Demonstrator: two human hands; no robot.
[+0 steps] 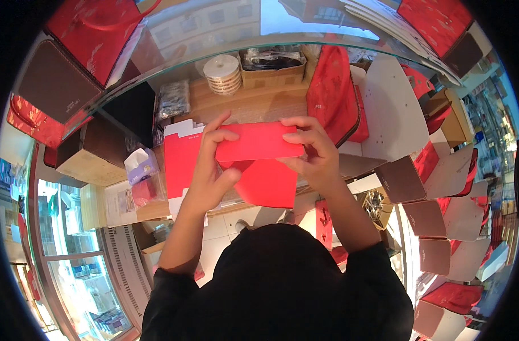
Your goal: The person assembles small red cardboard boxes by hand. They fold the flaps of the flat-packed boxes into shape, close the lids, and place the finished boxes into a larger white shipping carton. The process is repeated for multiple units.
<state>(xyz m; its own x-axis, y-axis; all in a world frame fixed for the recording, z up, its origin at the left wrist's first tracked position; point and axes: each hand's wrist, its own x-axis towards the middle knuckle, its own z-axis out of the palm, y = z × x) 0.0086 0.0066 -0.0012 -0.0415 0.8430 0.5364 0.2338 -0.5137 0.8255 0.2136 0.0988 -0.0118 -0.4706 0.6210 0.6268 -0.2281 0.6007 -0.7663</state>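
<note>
Over the wooden desk I hold a red cardboard box [259, 141], partly folded, with a wide red flap [269, 184] hanging down toward me. My left hand [214, 165] is at its left end, fingers bent over the top edge and thumb below. At the right end my right hand [312, 149] grips it, fingers on the top face and thumb underneath. Just left of my left hand, flat red and white box blanks [178, 159] lie on the desk, partly covered by my forearm.
A spool stack [222, 74] and a carton of dark packets [273, 74] stand at the back, beside a red bag [330, 91]. To the left are a tissue pack [141, 166] and a brown carton [97, 149]. Red bags with brown flaps [404, 179] line the right side. A glass edge [214, 53] crosses behind.
</note>
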